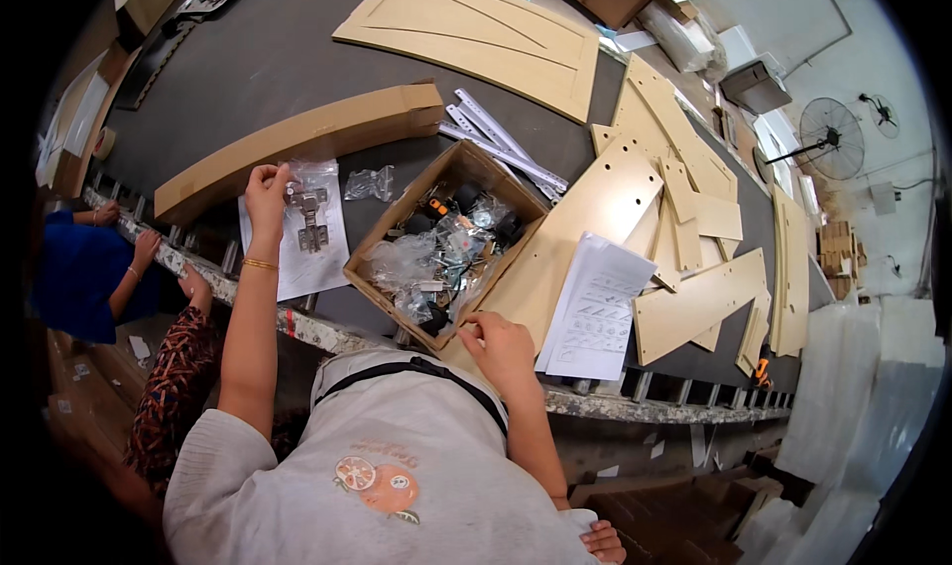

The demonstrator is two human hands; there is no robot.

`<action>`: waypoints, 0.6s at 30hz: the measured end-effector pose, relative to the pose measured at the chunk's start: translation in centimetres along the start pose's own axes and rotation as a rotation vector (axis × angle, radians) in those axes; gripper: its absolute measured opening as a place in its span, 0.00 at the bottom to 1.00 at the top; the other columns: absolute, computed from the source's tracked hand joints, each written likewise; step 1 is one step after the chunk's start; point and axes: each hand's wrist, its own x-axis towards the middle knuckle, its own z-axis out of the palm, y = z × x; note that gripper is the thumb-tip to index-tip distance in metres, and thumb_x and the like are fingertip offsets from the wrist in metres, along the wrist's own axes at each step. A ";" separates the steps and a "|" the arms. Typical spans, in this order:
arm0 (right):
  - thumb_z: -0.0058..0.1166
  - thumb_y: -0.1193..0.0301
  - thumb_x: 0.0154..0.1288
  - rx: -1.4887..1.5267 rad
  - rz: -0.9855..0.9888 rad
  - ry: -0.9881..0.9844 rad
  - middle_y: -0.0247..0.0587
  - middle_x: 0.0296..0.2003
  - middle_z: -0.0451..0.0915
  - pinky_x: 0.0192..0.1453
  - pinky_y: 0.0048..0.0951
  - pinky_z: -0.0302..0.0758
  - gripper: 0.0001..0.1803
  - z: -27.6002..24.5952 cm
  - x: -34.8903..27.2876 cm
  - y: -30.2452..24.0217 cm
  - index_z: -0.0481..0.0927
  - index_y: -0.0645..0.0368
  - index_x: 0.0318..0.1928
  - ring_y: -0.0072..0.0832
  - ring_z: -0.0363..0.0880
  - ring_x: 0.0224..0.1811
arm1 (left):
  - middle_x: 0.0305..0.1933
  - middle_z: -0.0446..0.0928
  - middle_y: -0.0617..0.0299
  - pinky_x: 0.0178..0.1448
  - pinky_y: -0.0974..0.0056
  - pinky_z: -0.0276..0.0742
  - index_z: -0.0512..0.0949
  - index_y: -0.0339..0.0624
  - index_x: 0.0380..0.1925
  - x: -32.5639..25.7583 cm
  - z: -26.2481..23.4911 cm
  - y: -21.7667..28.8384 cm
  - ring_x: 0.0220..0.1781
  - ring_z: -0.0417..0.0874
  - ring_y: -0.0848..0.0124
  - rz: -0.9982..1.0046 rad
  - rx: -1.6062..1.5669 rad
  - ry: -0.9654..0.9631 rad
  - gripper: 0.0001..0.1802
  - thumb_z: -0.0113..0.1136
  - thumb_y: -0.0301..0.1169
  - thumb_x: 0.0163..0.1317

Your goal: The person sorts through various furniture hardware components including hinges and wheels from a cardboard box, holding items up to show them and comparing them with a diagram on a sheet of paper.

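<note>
My left hand (266,200) is closed in a pinch on the top of a clear plastic bag of hinges (313,234). The metal hinges show through the plastic, above a white printed sheet (260,240). To the right stands an open cardboard box (365,279) filled with loose hardware and small plastic bags. My right hand (503,352) is by the box's near corner, its fingers loosely curved with a gap between thumb and forefinger, and I see nothing in it. Another small clear bag of parts (370,183) lies between the sheet and the box.
A long cardboard carton (297,143) and white metal rails (496,133) lie behind the box. Pale wooden panels (605,193) cover the table's right side, with an instruction booklet (597,307) on them. A large panel (476,34) lies far back. A person in blue (84,277) is at the left.
</note>
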 end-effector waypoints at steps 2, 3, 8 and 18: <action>0.59 0.63 0.52 -0.002 -0.005 -0.049 0.37 0.24 0.79 0.30 0.35 0.72 0.11 0.5 0.1 -0.1 0.79 0.55 0.32 0.34 0.78 0.24 | 0.47 0.76 0.55 0.52 0.65 0.70 0.70 0.41 0.42 0.4 1.2 -2.2 0.49 0.77 0.66 0.133 0.135 0.040 0.16 0.61 0.30 0.55; 0.59 0.62 0.52 -0.013 0.007 -0.065 0.37 0.25 0.79 0.31 0.35 0.72 0.11 0.7 -0.1 0.2 0.79 0.55 0.32 0.34 0.78 0.24 | 0.51 0.74 0.56 0.56 0.63 0.68 0.69 0.43 0.45 -0.7 2.9 -1.5 0.54 0.75 0.62 0.208 0.203 0.041 0.18 0.59 0.27 0.54; 0.57 0.58 0.54 -0.086 0.028 -0.122 0.36 0.26 0.80 0.31 0.34 0.72 0.14 0.9 -0.5 1.2 0.78 0.54 0.36 0.33 0.79 0.28 | 0.51 0.74 0.61 0.54 0.62 0.70 0.74 0.45 0.39 -7.6 9.2 4.7 0.53 0.74 0.61 0.651 0.249 -0.533 0.15 0.56 0.21 0.50; 0.58 0.61 0.54 -0.023 -0.017 -0.098 0.35 0.23 0.79 0.31 0.35 0.70 0.14 0.7 -0.8 0.5 0.77 0.55 0.37 0.33 0.78 0.26 | 0.39 0.68 0.55 0.35 0.60 0.77 0.69 0.47 0.42 -12.6 12.8 0.7 0.39 0.77 0.58 0.763 1.030 -0.659 0.17 0.57 0.28 0.49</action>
